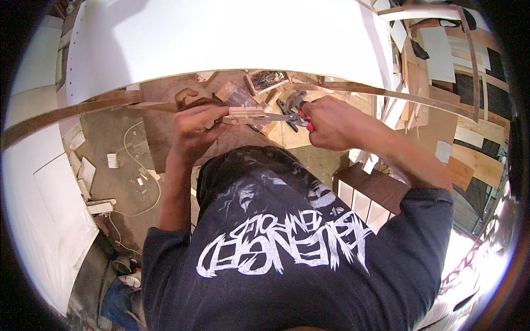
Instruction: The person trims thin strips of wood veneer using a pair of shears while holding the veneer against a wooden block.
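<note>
My left hand (200, 124) pinches a small strip of light wood (247, 113) above the cluttered work surface. In my right hand (335, 124) is a pair of red-handled shears (291, 117), with fingers wrapped round the grips. Their grey blades point left and meet or overlap the wood strip's right end; I cannot tell whether they touch it. Just beyond the shears lies a dark hand tool (286, 107), partly hidden by them.
Wood offcuts and a container of nail-like metal bits (269, 80) lie beyond my hands. A large white panel (232, 41) with a wooden edge spans the far side. Stacked boards (480, 129) stand at right; a pale cable (160, 190) and scraps lie on the floor at left.
</note>
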The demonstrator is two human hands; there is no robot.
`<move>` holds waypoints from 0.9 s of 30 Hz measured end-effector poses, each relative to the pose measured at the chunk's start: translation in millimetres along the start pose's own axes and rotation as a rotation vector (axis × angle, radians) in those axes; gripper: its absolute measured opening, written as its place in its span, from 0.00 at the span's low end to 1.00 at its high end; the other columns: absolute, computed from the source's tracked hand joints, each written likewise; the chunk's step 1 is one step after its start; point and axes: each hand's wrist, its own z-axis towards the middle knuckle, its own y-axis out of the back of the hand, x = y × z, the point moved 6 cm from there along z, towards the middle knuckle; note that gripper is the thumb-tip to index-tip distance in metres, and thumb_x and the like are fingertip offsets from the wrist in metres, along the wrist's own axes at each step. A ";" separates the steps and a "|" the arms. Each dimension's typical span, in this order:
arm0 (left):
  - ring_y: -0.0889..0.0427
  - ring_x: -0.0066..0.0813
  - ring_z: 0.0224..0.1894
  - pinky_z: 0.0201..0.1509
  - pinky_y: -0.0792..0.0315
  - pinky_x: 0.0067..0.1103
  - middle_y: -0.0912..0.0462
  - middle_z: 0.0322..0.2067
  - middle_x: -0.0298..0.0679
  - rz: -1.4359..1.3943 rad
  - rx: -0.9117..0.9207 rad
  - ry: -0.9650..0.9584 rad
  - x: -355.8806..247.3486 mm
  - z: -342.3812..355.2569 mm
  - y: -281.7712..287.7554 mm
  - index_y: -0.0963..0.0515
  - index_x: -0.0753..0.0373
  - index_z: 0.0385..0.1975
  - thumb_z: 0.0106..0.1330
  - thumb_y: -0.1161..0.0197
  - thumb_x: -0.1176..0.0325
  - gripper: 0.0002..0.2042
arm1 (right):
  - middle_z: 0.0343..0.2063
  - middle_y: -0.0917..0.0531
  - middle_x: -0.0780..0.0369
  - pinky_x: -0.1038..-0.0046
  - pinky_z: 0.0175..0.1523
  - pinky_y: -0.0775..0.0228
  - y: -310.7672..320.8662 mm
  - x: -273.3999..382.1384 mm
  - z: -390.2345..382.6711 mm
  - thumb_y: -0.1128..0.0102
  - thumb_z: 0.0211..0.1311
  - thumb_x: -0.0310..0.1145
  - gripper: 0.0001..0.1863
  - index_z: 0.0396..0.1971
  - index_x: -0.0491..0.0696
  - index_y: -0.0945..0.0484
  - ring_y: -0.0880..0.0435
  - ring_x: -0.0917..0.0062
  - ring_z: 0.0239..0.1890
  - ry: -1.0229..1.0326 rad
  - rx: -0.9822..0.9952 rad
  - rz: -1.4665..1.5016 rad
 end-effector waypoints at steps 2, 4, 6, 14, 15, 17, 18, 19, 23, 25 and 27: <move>0.11 0.35 0.35 0.38 0.19 0.26 0.11 0.34 0.44 0.050 -0.039 0.005 -0.4 -2.9 0.3 0.14 0.66 0.38 0.47 0.24 0.78 0.15 | 0.23 0.20 0.40 0.50 0.43 0.27 -3.5 2.0 0.2 0.46 0.50 0.27 0.11 0.29 0.34 0.26 0.18 0.44 0.33 -0.058 0.136 0.026; 0.11 0.35 0.34 0.38 0.19 0.25 0.11 0.34 0.44 0.082 -0.044 -0.015 0.7 -3.9 -1.9 0.14 0.65 0.38 0.48 0.24 0.78 0.15 | 0.23 0.20 0.41 0.49 0.43 0.27 -8.9 3.4 -1.2 0.46 0.50 0.28 0.11 0.29 0.34 0.26 0.18 0.45 0.32 -0.058 0.120 0.028; 0.11 0.34 0.34 0.37 0.19 0.25 0.11 0.34 0.43 0.112 -0.051 -0.037 2.8 -5.1 -2.7 0.14 0.65 0.37 0.48 0.24 0.77 0.14 | 0.23 0.20 0.41 0.49 0.43 0.28 -13.5 2.2 -1.7 0.46 0.50 0.28 0.11 0.29 0.35 0.26 0.18 0.45 0.32 -0.060 0.103 0.029; 0.12 0.32 0.32 0.36 0.20 0.24 0.11 0.32 0.41 0.063 -0.117 0.030 -0.7 -5.9 -2.4 0.14 0.63 0.37 0.51 0.24 0.76 0.12 | 0.20 0.23 0.50 0.56 0.35 0.34 -24.9 -10.6 -5.1 0.39 0.47 0.33 0.14 0.28 0.37 0.26 0.24 0.59 0.25 -0.152 0.095 0.289; 0.12 0.32 0.32 0.36 0.20 0.24 0.11 0.32 0.41 0.062 -0.116 0.028 1.7 -6.1 -3.5 0.14 0.63 0.37 0.51 0.24 0.76 0.12 | 0.20 0.23 0.50 0.56 0.35 0.34 -24.4 -9.5 -5.1 0.39 0.47 0.33 0.14 0.28 0.37 0.26 0.24 0.59 0.25 -0.153 0.093 0.290; 0.12 0.31 0.32 0.35 0.21 0.24 0.12 0.32 0.41 0.088 -0.158 0.009 6.6 -7.9 -3.8 0.13 0.63 0.38 0.52 0.24 0.76 0.13 | 0.21 0.23 0.52 0.59 0.34 0.35 -26.3 -8.3 -5.5 0.37 0.46 0.32 0.14 0.29 0.38 0.26 0.23 0.62 0.27 -0.194 0.112 0.448; 0.12 0.31 0.32 0.35 0.21 0.24 0.12 0.32 0.41 0.089 -0.156 0.007 4.6 -7.2 -3.8 0.13 0.63 0.38 0.52 0.24 0.76 0.13 | 0.21 0.23 0.52 0.59 0.34 0.35 -27.8 -9.2 -5.6 0.37 0.46 0.32 0.14 0.29 0.38 0.26 0.23 0.62 0.27 -0.194 0.109 0.449; 0.13 0.31 0.32 0.35 0.21 0.24 0.12 0.32 0.41 0.079 -0.146 0.035 3.2 -7.1 -4.1 0.13 0.63 0.38 0.52 0.24 0.76 0.13 | 0.22 0.23 0.53 0.60 0.35 0.35 -32.5 -11.3 -5.7 0.36 0.47 0.31 0.13 0.29 0.38 0.26 0.23 0.63 0.28 -0.214 0.125 0.478; 0.12 0.33 0.33 0.35 0.21 0.24 0.11 0.32 0.41 0.074 -0.158 0.056 1.7 -0.7 -2.1 0.14 0.63 0.38 0.53 0.24 0.76 0.12 | 0.24 0.23 0.56 0.62 0.37 0.34 -41.6 -12.4 -8.9 0.35 0.48 0.31 0.13 0.31 0.40 0.26 0.23 0.67 0.30 -0.300 0.216 0.643; 0.12 0.33 0.33 0.35 0.20 0.24 0.11 0.33 0.41 0.093 -0.152 0.056 4.4 -3.3 -2.5 0.14 0.63 0.38 0.53 0.24 0.76 0.12 | 0.24 0.23 0.57 0.62 0.37 0.34 -44.1 -12.7 -7.0 0.34 0.48 0.31 0.13 0.31 0.41 0.26 0.24 0.68 0.30 -0.280 0.202 0.688; 0.12 0.33 0.33 0.35 0.20 0.24 0.11 0.33 0.42 0.114 -0.142 0.060 6.0 -3.6 -3.2 0.14 0.63 0.38 0.53 0.24 0.76 0.12 | 0.24 0.23 0.56 0.62 0.38 0.34 -46.8 -11.2 -5.4 0.34 0.47 0.31 0.13 0.31 0.41 0.26 0.23 0.67 0.31 -0.261 0.203 0.616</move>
